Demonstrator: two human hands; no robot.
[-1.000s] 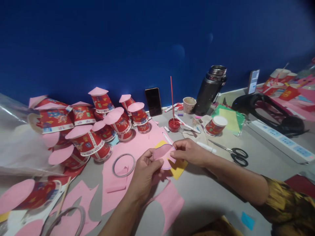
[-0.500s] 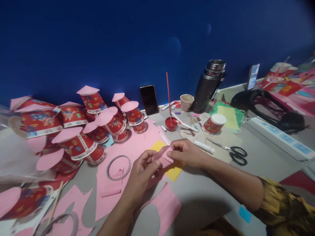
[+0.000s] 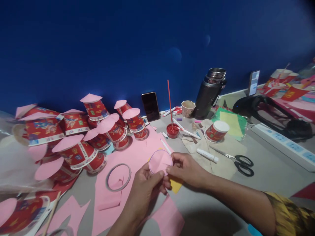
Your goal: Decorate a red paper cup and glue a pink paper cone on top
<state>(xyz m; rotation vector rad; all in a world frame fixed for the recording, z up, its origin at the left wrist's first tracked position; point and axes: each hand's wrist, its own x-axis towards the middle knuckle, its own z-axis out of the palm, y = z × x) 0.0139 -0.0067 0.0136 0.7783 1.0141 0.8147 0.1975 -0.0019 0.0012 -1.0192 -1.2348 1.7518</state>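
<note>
Between my two hands is a pink paper circle (image 3: 160,160) with a purple line along its rim. My left hand (image 3: 149,180) pinches its lower left edge, thumb on top. At its right edge, my right hand (image 3: 183,168) grips it between thumb and fingers. Below the hands a yellow paper (image 3: 176,185) lies on the table, partly covered. A large pink paper sheet (image 3: 103,209) spreads to the left, with a grey ring (image 3: 107,178) on it. Near my left forearm lies a pink offcut (image 3: 171,214).
Red paper cups with pink cone tops (image 3: 73,150) crowd the left. Scissors (image 3: 242,164), a white marker (image 3: 207,155), an upright red cup (image 3: 216,131) and a power strip (image 3: 283,141) lie to the right. A black flask (image 3: 208,95) and a phone (image 3: 150,106) stand by the blue wall.
The pink paper, folded over before, is now opened out into a round shape facing me. Both hands still hold it. The view has tilted up slightly.
</note>
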